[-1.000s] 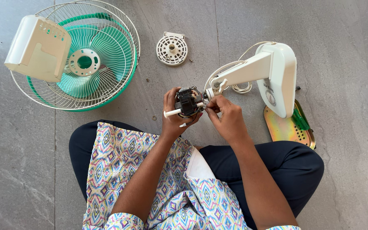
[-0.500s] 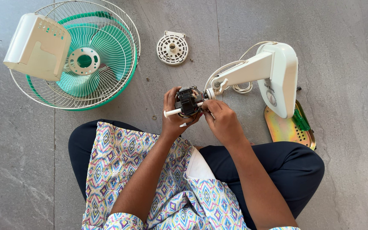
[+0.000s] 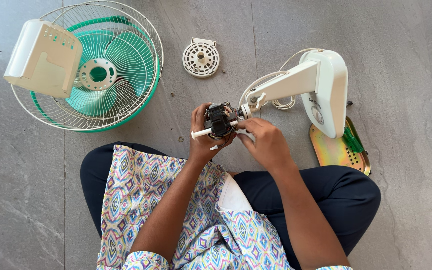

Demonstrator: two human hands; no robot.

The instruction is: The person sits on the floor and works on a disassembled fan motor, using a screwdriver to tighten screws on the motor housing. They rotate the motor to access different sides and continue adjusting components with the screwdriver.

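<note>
I sit cross-legged on a grey tiled floor. My left hand (image 3: 202, 140) grips a dark fan motor (image 3: 219, 120) with a white shaft sticking out to the left. The motor hangs on the end of a white fan neck and body (image 3: 321, 90) that lies tilted to the right. My right hand (image 3: 266, 142) presses against the motor's right side where it meets the neck, fingers closed around that joint. White cable loops behind the neck.
A wire fan guard with green blades (image 3: 101, 75) lies at the upper left, a cream motor cover (image 3: 43, 57) resting on it. A round white grille cap (image 3: 201, 57) lies above the motor. A brass base plate (image 3: 333, 150) and green-handled screwdriver (image 3: 352, 140) sit right.
My right hand has slid slightly down and left along the motor joint. The motor and fan body stay almost where they were.
</note>
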